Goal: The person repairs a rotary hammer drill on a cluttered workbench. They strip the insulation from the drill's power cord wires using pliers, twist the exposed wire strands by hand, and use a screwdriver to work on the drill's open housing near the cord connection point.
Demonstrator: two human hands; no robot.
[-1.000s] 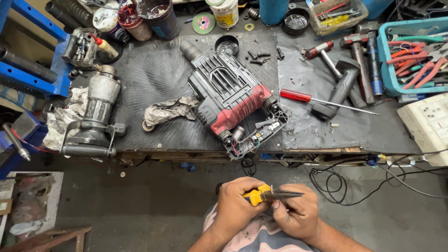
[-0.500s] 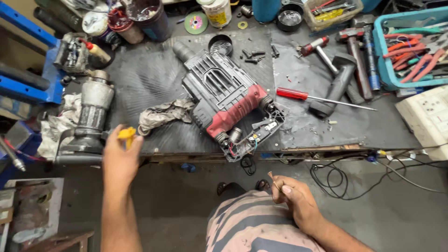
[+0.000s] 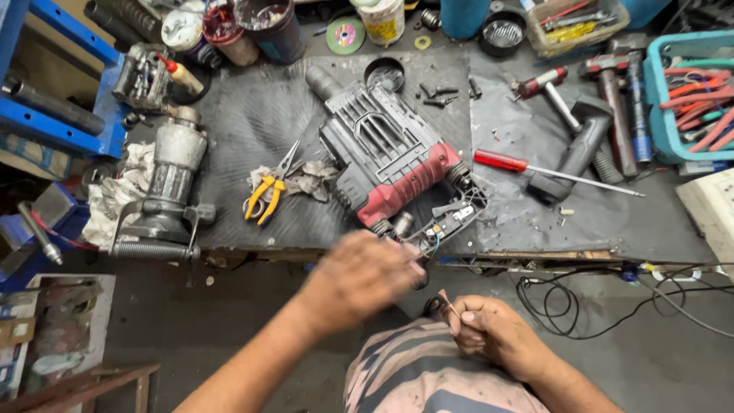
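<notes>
Wire end (image 3: 446,300) — thin, limp, light (bare strands fragile); pinch by the insulation. Right hand (image 3: 489,333) closed on it, below the bench's front edge. Left hand (image 3: 359,275), blurred — grip unreadable, near red-black power tool (image 3: 394,172).

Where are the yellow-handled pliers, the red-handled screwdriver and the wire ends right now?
yellow-handled pliers (image 3: 265,197), head view, on the yellow grips.
red-handled screwdriver (image 3: 501,160), head view, on the red handle.
wire ends (image 3: 446,300), head view, on the bare strands above the right hand (image 3: 493,335).
</notes>
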